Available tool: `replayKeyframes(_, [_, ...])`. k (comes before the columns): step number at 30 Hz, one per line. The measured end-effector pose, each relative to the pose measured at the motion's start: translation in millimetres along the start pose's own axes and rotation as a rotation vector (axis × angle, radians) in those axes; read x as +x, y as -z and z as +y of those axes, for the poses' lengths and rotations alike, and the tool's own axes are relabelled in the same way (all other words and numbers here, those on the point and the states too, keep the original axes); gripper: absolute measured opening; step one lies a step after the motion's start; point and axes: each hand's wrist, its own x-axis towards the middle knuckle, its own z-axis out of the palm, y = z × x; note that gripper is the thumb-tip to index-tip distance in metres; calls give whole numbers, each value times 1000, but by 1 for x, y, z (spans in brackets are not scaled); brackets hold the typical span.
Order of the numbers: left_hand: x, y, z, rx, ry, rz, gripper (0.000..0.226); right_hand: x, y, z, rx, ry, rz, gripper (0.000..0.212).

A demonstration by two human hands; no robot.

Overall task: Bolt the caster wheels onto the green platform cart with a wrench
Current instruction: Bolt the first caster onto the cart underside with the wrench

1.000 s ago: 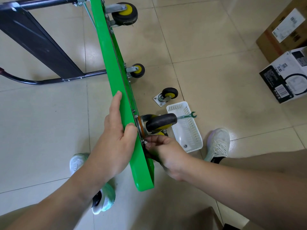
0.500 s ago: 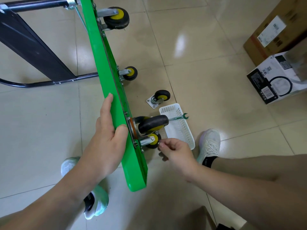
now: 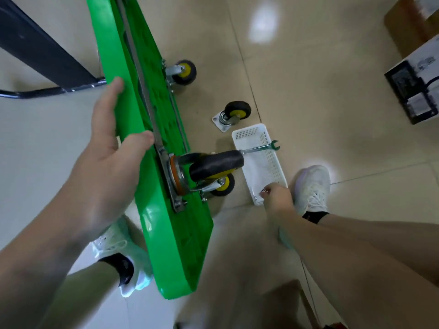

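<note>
Green platform cart (image 3: 166, 245) stands on edge, left hand (image 3: 111, 167) clasping its rim. Right hand (image 3: 278, 200) in the white basket (image 3: 251, 132) perhaps pinches a bolt (image 3: 264, 191); next, seat it in the caster plate (image 3: 176, 184).

No text, brand or number can be read anywhere in the frame. The black-and-white printed cardboard box (image 3: 414, 91) at the right edge carries pale label patches and a printed ring shape, all too blurred to make out. The brown cardboard box (image 3: 407, 27) in the upper right corner shows only the edge of a pale sticker, its print illegible.
</note>
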Motion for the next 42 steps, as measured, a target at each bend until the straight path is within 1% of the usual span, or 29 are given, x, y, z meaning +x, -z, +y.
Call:
replayKeyframes(3, [1, -2, -5, -10, 3, 22, 73, 8, -7, 2, -80, -47, -111, 26])
replayKeyframes(4, [1, -2, -7, -7, 1, 18, 74, 8, -7, 3, -96, -47, -119, 28])
replayKeyframes(6, [3, -1, -6, 3, -5, -11, 73, 0, -1, 4, -96, -44, -123, 32])
replayKeyframes(8, [3, -1, -3, 28, -15, -47, 72, -13, 13, -1, -95, -29, -129, 31])
replayKeyframes(11, [-2, -2, 3, 93, -17, -79, 67, -35, 58, -31, -13, 41, -77, 27])
replayKeyframes(13, [-3, 0, 3, 144, -4, -85, 65, -60, 101, -69, 97, 118, -87, 18])
replayKeyframes(15, [-2, 3, 2, 152, -7, -99, 70, -99, 146, -113, 208, 226, -148, 7])
replayKeyframes(17, [-2, 4, 4, 137, -18, -122, 75, -136, 182, -154, 302, 373, -217, 10])
replayKeyframes(19, [-2, 5, 7, 117, -23, -121, 76, -152, 195, -186, 355, 506, -243, 13])
replayKeyframes(21, [-1, 4, 6, 97, -27, -116, 77, -150, 186, -210, 291, 570, -235, 16])
replayKeyframes(24, [1, 3, 2, 91, -28, -108, 77, -133, 154, -236, 0, 644, -282, 25])
replayKeyframes(26, [2, 3, -2, 100, -31, -114, 78, -125, 138, -243, -163, 660, -344, 40])
replayKeyframes(28, [3, 4, -4, 102, -38, -115, 79, -119, 132, -246, -230, 657, -392, 51])
replayKeyframes(32, [3, 5, -4, 89, -30, -120, 79, -112, 122, -246, -250, 620, -444, 56])
replayKeyframes(36, [2, 5, -3, 87, -12, -126, 79, -108, 118, -248, -195, 560, -506, 54])
replayKeyframes(38, [2, 5, -2, 90, -13, -125, 77, -106, 118, -249, -163, 538, -535, 49])
replayKeyframes(42, [1, 5, -1, 100, -13, -126, 77, -102, 114, -249, -83, 527, -557, 27])
